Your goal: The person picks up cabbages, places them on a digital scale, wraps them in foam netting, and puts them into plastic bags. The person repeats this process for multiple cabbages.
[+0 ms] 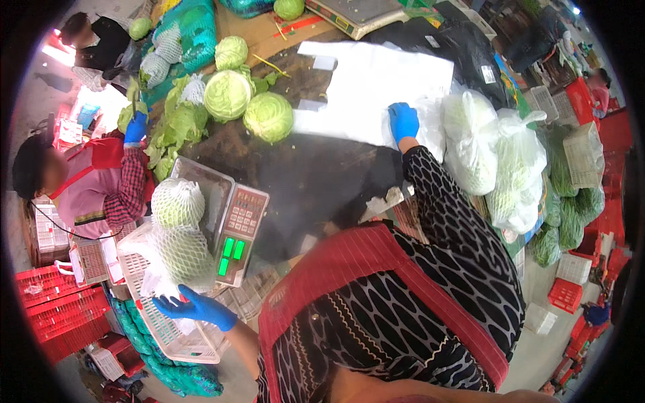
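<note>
My right hand [403, 122], in a blue glove, lies on the near edge of a stack of white plastic bags [373, 90]; whether its fingers grip a bag is hard to tell. My left hand [199, 308], also gloved in blue, has its fingers apart beside a white plastic crate [201, 347]. Just above it, two cabbages in white foam nets [179, 221] rest at the digital scale [242, 231], whose display glows green. Bare cabbages [268, 117] stand on the dark table left of the bags. Bagged cabbages [471, 146] lie right of my right forearm.
A co-worker [95, 176] at the left holds a knife over cabbage leaves [184, 123]. Another person [101, 43] stands farther back. A second scale [358, 15] sits at the table's far side. Green mesh sacks [572, 221] and red crates [564, 294] lie at the right.
</note>
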A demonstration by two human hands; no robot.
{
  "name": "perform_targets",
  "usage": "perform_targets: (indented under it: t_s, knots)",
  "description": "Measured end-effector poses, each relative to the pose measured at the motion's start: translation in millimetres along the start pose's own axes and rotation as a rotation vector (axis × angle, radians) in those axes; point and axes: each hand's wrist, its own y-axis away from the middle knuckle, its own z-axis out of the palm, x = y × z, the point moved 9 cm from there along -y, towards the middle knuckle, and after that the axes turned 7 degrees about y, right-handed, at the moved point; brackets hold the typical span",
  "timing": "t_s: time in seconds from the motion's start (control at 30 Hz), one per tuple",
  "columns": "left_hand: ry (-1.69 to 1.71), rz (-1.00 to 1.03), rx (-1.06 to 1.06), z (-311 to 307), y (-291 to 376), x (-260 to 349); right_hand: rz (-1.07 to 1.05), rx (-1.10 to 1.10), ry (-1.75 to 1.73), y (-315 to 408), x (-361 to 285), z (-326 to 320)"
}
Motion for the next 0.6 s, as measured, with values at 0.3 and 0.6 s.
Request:
perform_targets:
  t_s: [0.3,0.6]
  knots:
    - [0.798,-0.54,-0.846,213.0,71.0,108.8,-0.625,0.167,-0.771,-18.5,-99.5,-189.1]
    - [1.16,-1.201,-1.421,354.9,155.7,185.0,-0.913,0.351,-0.768,38.7,-137.7,-352.8]
